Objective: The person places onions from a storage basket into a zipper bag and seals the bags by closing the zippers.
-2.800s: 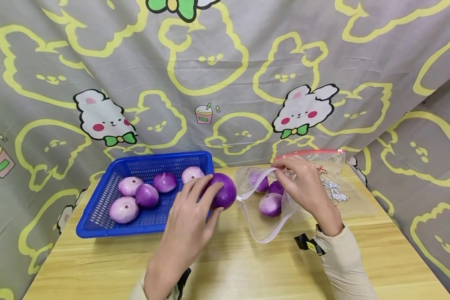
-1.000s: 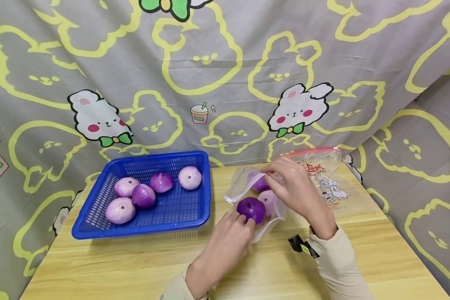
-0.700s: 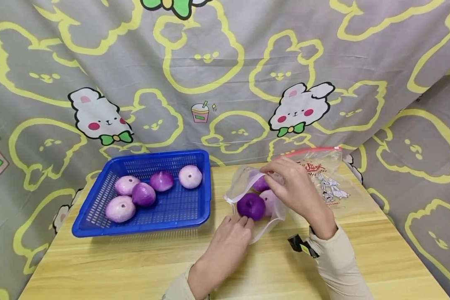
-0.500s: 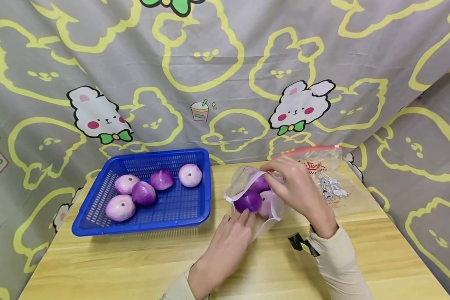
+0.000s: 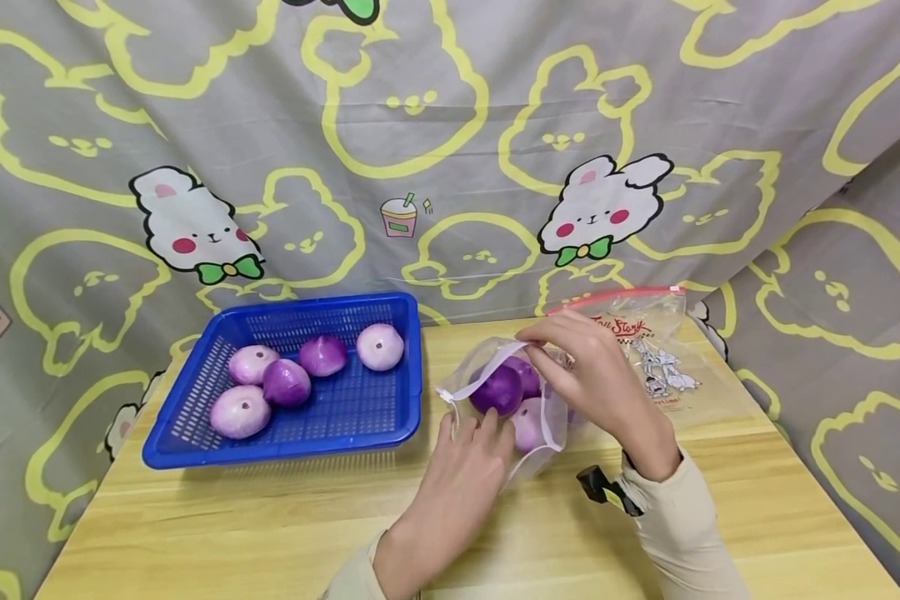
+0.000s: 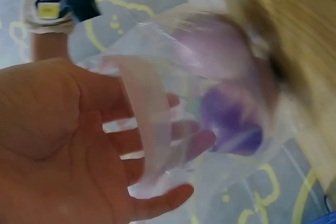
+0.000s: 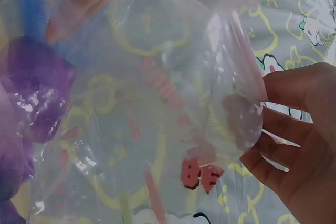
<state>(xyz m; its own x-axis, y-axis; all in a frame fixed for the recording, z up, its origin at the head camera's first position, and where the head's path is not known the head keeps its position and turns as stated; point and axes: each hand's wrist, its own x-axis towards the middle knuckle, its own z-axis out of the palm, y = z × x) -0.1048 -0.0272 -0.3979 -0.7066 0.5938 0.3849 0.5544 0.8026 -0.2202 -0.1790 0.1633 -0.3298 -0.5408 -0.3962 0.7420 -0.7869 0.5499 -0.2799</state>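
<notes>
My right hand [image 5: 600,375] pinches the white rim of a clear zip bag [image 5: 487,373] between thumb and fingers, holding its mouth apart. Through the plastic show dark purple onions [image 5: 497,392] and a paler onion [image 5: 527,427]. At the near side of the mouth is my left hand [image 5: 461,479], its fingers spread and fairly straight, gripping nothing. In the left wrist view, several of its fingers reach behind the bag's rim [image 6: 144,124], close to a purple onion [image 6: 233,121]. The right wrist view has my right hand [image 7: 299,140] at the bag's edge.
Left of the bag, a blue perforated basket [image 5: 281,454] holds several onions [image 5: 240,412]. A flat printed bag with a red zip [image 5: 663,367] lies at the right on the wooden table [image 5: 270,533]. A patterned curtain [image 5: 450,167] hangs behind.
My left hand brought a dark purple onion from beside the basket into the bag and let it go. That onion has shifted farther in. My right hand keeps hold of the rim.
</notes>
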